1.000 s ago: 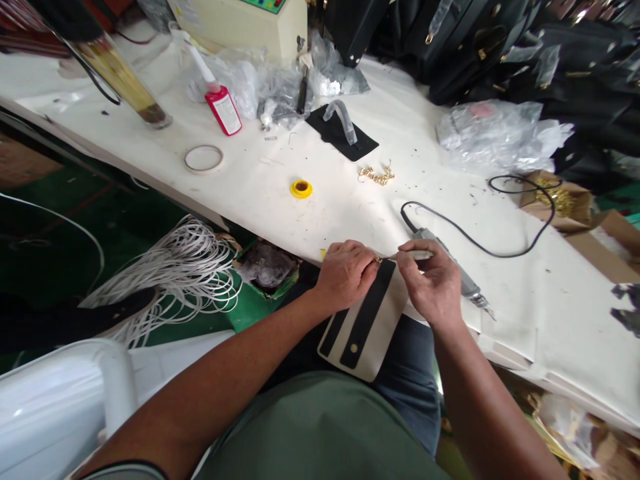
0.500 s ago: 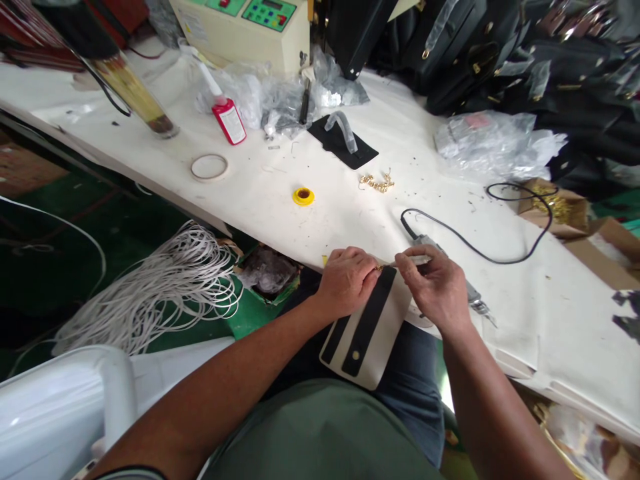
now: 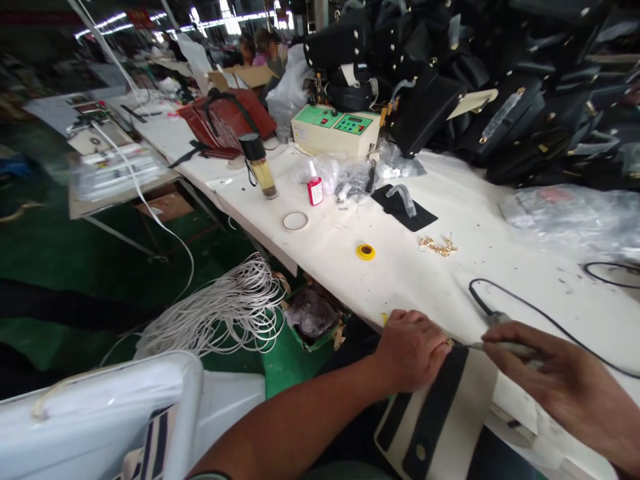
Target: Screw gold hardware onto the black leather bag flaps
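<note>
A beige panel (image 3: 453,437) with black straps (image 3: 439,407) lies over my lap against the table edge. The fingers of my left hand (image 3: 413,350) are closed on its upper edge, by a small gold metal fitting (image 3: 449,342). My right hand (image 3: 560,383) is closed around a slim tool with a pale handle (image 3: 520,349), its thin tip pointing left toward the fitting. A gold stud (image 3: 421,452) shows on the lower end of one strap. Behind my right fingers lies a grey corded power tool (image 3: 497,319), mostly hidden.
On the white table (image 3: 340,273) are a yellow ring-shaped spool (image 3: 365,251), gold hardware (image 3: 439,247), a black piece (image 3: 407,210), a red bottle (image 3: 315,191), a tape ring (image 3: 295,221) and a drink flask (image 3: 259,168). Black bags (image 3: 520,113) are piled behind. White cord (image 3: 215,313) lies below left.
The view has swung up and left, so everything sits lower and farther right, and more of the workshop shows. Both hands keep their hold at the panel's upper edge.
</note>
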### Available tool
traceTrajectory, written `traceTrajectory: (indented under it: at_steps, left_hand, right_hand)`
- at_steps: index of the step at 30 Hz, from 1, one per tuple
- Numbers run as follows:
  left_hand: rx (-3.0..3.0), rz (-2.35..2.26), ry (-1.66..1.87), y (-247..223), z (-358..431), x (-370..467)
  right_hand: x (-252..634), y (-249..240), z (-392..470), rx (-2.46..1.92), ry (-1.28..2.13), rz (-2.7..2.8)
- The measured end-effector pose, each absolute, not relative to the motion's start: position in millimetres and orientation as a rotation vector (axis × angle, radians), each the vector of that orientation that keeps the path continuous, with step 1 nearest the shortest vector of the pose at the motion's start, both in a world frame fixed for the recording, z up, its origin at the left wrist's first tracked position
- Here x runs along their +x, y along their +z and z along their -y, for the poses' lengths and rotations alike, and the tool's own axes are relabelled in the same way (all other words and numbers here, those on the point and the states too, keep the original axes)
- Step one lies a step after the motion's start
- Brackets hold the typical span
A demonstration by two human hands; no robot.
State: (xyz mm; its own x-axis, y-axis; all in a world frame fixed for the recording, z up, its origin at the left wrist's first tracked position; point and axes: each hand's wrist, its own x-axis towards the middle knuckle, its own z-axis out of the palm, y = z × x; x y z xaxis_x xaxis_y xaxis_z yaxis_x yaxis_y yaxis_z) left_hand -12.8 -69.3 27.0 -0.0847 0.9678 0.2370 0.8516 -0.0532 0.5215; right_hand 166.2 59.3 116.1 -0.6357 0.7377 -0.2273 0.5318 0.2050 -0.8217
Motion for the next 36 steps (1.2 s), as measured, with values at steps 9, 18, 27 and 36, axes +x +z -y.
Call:
traceTrajectory:
  at_steps: [9, 18, 27, 36]
  left_hand:
    - [1.99, -2.013, 0.897, 20, 69, -12]
    - [1.978, -2.003, 0.978, 16, 67, -11]
    - [1.979, -1.969, 1.005, 18, 67, -14]
    - [1.929, -1.956, 0.991, 22, 66, -15]
  right_hand:
    - [80, 110, -91, -1.179, 1.503, 1.946]
    - [-23, 40, -119, -0.89, 1.445, 2.258]
    - [-52, 18, -129, -0.711, 1.042, 2.463]
    - [-45, 22, -131, -0.646, 1.003, 2.439]
